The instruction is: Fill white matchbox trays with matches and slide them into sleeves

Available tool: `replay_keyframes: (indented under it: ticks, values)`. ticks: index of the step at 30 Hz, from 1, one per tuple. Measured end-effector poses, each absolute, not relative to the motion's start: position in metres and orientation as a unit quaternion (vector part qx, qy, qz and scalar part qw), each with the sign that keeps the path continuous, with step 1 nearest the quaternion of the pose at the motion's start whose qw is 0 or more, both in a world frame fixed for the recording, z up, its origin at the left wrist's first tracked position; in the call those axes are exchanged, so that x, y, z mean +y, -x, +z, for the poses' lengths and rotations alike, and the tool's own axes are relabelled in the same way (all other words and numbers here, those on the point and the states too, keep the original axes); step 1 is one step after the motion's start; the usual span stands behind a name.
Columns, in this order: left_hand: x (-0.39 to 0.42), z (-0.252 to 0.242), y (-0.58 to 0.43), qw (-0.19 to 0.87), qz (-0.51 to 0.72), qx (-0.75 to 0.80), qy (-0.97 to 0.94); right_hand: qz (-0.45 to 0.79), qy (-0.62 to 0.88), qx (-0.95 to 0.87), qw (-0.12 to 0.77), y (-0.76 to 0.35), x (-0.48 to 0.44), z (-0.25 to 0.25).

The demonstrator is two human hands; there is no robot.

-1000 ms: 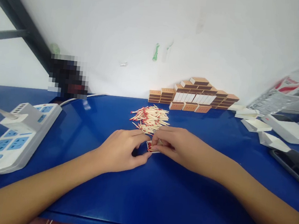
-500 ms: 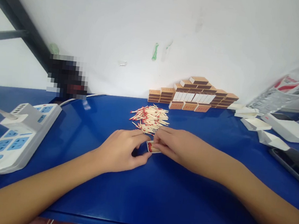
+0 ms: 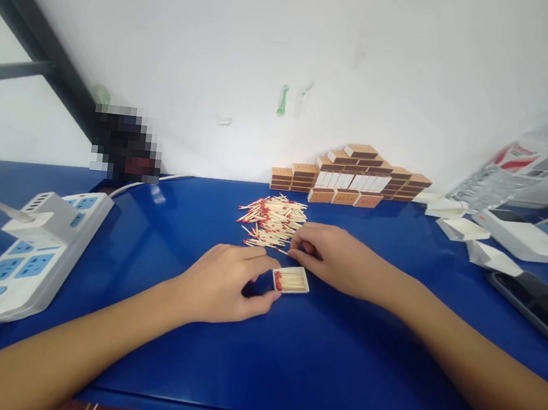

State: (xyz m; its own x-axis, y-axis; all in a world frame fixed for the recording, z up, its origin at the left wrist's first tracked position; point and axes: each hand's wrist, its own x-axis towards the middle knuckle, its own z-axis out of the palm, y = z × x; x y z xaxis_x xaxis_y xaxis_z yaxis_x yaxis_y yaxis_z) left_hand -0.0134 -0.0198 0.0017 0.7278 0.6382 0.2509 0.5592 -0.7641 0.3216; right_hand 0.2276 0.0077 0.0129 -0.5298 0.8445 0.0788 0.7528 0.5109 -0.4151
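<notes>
A small white matchbox tray (image 3: 306, 289) lies on the blue table with several red-headed matches in it, heads toward the left. My left hand (image 3: 226, 285) grips the tray's left end between thumb and index finger. Just beyond the tray is a loose pile of red-tipped matches (image 3: 275, 218). At the pile's near right edge, my right hand (image 3: 321, 249) has its thumb and index finger pinched on the end of a match (image 3: 283, 251), whose red head points left. The other fingers of that hand are curled.
Matchboxes (image 3: 351, 164) are stacked in a stepped pile against the wall. To the left sits a white power strip (image 3: 59, 267) with a plugged-in charger. On the right are folded white papers (image 3: 462, 229), a white box (image 3: 525, 238), a dark phone (image 3: 535, 304) and a plastic bottle (image 3: 513, 165).
My right hand has moved away from over the tray, back toward the match pile, uncovering the matches inside. My left hand stays on the tray's left end.
</notes>
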Motion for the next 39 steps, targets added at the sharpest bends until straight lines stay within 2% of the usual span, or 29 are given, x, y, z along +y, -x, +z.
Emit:
replay_keyframes:
  ticks: [8, 13, 18, 25, 31, 39]
  values:
    - [-0.021, 0.000, 0.015, 0.103, 0.186, 0.344, -0.915, 0.188, 0.467, -0.857, 0.114, -0.227, 0.009, 0.013]
    - [-0.019, 0.000, 0.014, 0.097, 0.198, 0.371, -0.902, 0.160, 0.458, -0.862, 0.144, -0.231, 0.006, 0.021]
    - [-0.017, 0.001, 0.013, 0.100, 0.195, 0.383, -0.897, 0.204, 0.419, -0.875, 0.131, -0.225, -0.002, 0.027]
    - [-0.028, -0.001, 0.009, 0.152, 0.176, 0.296, -0.926, 0.148, 0.428, -0.861, 0.229, -0.227, 0.009, 0.016]
    - [-0.033, -0.002, 0.008, 0.133, 0.169, 0.267, -0.939, 0.137, 0.449, -0.865, 0.180, -0.213, 0.015, 0.002]
    - [-0.025, 0.000, 0.012, 0.101, 0.167, 0.354, -0.914, 0.165, 0.434, -0.866, 0.183, -0.229, 0.011, 0.017]
